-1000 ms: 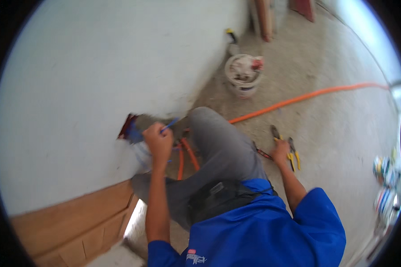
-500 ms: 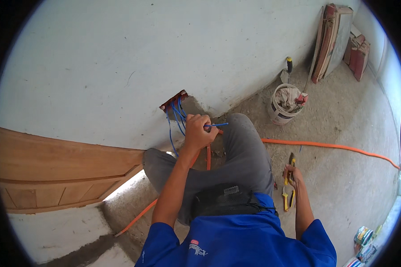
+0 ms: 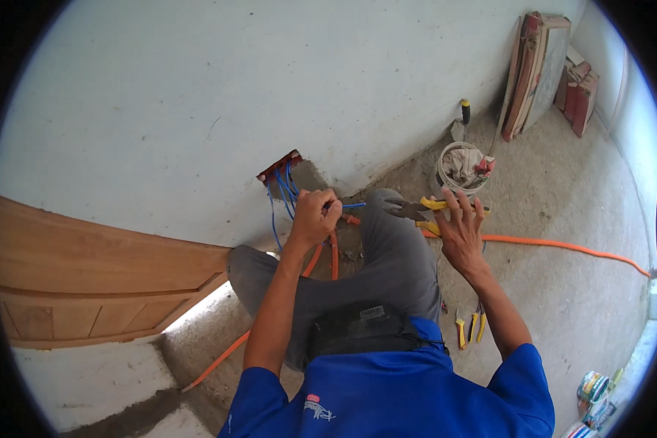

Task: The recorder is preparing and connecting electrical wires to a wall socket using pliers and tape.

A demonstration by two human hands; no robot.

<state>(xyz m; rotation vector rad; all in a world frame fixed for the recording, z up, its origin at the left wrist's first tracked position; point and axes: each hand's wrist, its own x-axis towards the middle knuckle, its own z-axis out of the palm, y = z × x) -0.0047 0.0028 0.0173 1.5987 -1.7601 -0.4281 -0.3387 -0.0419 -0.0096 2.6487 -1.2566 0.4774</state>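
Note:
My left hand (image 3: 315, 217) is closed around a blue wire (image 3: 354, 205), whose end sticks out to the right past my fingers. Several more blue wires (image 3: 283, 184) come out of a reddish-brown wall box (image 3: 279, 168) just beyond that hand. In my right hand (image 3: 460, 232) is a pair of combination pliers (image 3: 410, 209) with yellow-and-black handles. The plier jaws are spread and point left at the wire's end, a small gap apart from it. My fingers are partly extended along the upper handle; the lower handle is largely hidden by the hand.
Yellow-handled hand tools (image 3: 471, 328) lie on the concrete floor to my right. Orange conduit (image 3: 555, 241) runs across the floor. A bucket (image 3: 449, 179) with crumpled paper and a trowel (image 3: 461, 120) are near the wall. Left is a wooden door (image 3: 109, 270); flat boxes (image 3: 536, 73) lean far right.
My right hand has risen from the tools on the floor, up and left toward the wire, with the pliers in it. The left hand keeps its hold on the wire.

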